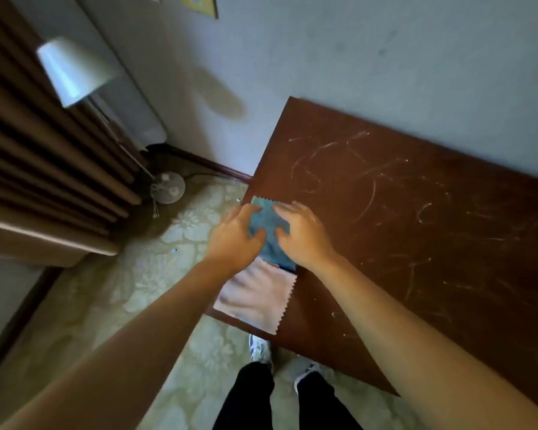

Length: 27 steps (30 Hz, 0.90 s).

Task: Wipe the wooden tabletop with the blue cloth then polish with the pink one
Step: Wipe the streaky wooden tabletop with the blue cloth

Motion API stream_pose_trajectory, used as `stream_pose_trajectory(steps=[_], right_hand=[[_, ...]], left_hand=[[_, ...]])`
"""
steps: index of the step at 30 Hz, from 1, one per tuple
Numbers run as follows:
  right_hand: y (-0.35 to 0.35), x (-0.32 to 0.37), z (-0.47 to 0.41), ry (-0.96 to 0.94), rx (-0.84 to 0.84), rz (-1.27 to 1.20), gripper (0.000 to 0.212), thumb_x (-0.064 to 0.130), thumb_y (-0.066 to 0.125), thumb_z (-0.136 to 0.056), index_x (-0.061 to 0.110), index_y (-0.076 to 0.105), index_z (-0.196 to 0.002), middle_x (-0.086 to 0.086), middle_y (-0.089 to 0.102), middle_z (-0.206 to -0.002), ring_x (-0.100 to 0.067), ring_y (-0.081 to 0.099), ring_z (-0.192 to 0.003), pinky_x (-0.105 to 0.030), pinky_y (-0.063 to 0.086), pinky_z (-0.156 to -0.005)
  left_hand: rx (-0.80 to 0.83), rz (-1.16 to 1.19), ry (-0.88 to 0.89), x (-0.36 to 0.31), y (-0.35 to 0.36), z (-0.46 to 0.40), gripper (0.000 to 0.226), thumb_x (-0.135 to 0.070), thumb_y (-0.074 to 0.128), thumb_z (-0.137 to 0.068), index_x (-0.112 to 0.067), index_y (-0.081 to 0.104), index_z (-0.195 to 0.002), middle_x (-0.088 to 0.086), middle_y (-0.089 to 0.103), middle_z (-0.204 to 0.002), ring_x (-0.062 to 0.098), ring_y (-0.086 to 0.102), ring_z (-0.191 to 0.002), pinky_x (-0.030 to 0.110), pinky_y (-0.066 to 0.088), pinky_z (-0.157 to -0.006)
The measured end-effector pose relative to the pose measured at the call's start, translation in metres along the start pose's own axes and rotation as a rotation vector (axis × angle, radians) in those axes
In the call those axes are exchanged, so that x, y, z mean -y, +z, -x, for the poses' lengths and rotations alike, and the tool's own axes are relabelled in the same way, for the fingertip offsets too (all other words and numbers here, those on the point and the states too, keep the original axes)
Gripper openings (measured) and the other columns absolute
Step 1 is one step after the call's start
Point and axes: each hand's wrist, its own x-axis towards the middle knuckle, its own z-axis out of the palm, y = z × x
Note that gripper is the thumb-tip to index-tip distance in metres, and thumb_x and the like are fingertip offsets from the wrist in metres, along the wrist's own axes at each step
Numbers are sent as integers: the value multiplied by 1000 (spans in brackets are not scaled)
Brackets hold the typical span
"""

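Both hands, left hand [238, 235] and right hand [303, 232], rest on the blue cloth [269, 223]

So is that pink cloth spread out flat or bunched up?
Spread flat. The pink cloth lies open at the wooden tabletop edge, its zigzag border showing, partly under the blue cloth. Folded layers: cannot tell.
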Motion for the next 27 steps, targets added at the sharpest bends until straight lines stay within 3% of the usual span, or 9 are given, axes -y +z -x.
stream_pose_trajectory(steps=[4, 7, 16, 20, 23, 27], right_hand=[[46, -23, -1, -68, 244, 298, 66, 34, 49, -103, 23, 23, -163, 1, 15, -171, -33, -1, -158, -53, 13, -127], [67, -33, 3, -82, 255, 401, 66, 40, 41, -105, 24, 17, -164, 3, 5, -173, -32, -9, -158, -51, 1, -128], [71, -24, -15, -151, 172, 463, 61, 37, 35, -108, 19, 18, -163, -8, 8, -172, -31, -4, -159, -55, 2, -127], [85, -36, -17, -222, 134, 536, 62, 44, 20, -105, 23, 13, -164, -6, 8, -172, -26, -1, -159, -53, 1, -128], [87, -47, -21, -254, 87, 550, 63, 47, 25, -103, 27, 17, -163, -5, 12, -172, -28, 3, -159, -53, 4, -128], [85, -46, -35, -259, 40, 570, 64, 49, 31, -102, 28, 24, -162, -8, 18, -170, -34, 7, -158, -56, 7, -127]], left_hand=[[117, -261, -67, 37, 28, 10, 75, -31, 58, -94, -30, 20, -159, 7, 22, -162, 31, 19, -151, 53, 25, -119], [203, -374, -88, 55, 48, 20, 80, -40, 51, -99, -37, -1, -160, 7, 1, -168, 31, -3, -155, 53, 15, -120], [57, -390, -90, 67, 68, 29, 75, -41, 36, -95, -15, 12, -161, 7, 7, -169, 26, -2, -156, 49, 14, -122], [15, -431, -93, 71, 80, 30, 70, -44, 25, -97, -12, 24, -159, 12, 18, -166, 32, 11, -155, 53, 27, -119], [-30, -457, -55, 79, 86, 29, 67, -45, 30, -98, -13, 27, -157, 14, 24, -165, 33, 18, -153, 52, 30, -116], [-25, -473, -48, 84, 88, 30, 68, -50, 27, -100, -16, 21, -159, 12, 19, -166, 32, 14, -154, 48, 21, -118]])
